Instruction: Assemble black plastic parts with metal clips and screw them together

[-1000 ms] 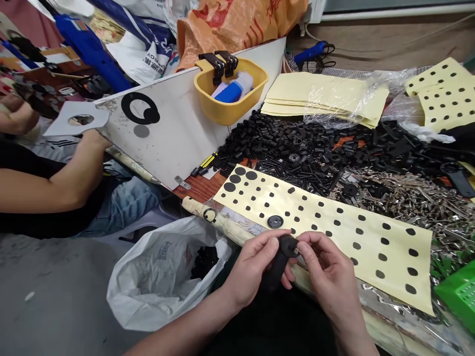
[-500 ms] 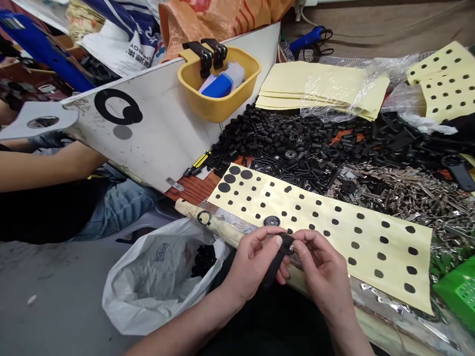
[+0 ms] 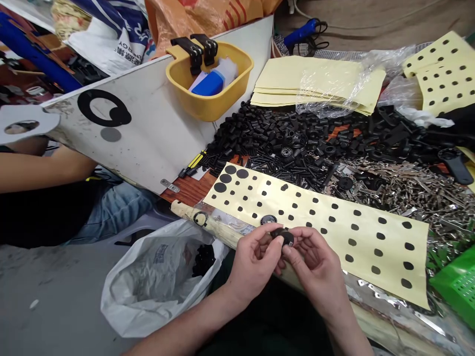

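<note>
Both my hands meet at the table's near edge around one small black plastic part [image 3: 285, 238] with a round head. My left hand [image 3: 256, 262] grips it from the left, thumb on top. My right hand [image 3: 319, 272] pinches the round head from the right. Just beyond them lies a yellow backing sheet [image 3: 371, 222] dotted with black round stickers, and a small black disc [image 3: 267, 219] rests on it near my fingers.
A heap of black plastic parts [image 3: 297, 138] and a pile of metal pieces [image 3: 415, 193] fill the table behind. A yellow tub [image 3: 208, 106] hangs on a white divider board [image 3: 148, 133]. A white plastic bag [image 3: 159, 282] sits below left. Another person's arm [image 3: 40, 168] is at left. A green basket [image 3: 456, 287] stands at right.
My hands have turned the black part so less of its handle shows, and they sit slightly higher in view. The camera has tilted, shifting the scene up and left.
</note>
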Tool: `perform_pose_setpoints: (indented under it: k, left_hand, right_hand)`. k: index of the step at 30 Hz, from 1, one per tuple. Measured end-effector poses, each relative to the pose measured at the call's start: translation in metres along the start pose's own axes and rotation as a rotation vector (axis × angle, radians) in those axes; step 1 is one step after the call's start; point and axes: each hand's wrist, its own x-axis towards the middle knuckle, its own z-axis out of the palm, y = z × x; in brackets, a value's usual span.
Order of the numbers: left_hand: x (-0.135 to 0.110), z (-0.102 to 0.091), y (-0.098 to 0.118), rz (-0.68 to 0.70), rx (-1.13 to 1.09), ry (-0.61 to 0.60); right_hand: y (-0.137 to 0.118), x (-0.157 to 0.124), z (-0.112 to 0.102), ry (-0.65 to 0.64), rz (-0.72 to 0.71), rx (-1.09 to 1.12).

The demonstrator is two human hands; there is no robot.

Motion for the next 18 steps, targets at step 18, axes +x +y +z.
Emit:
perform_pose_setpoints:
  k: [18]
  left_hand:
    - [-0.024, -0.074, 0.003, -0.133, 0.089, -0.114]
  right_hand:
    - [0.006, 0.004, 0.006, -0.064, 0.035, -0.046]
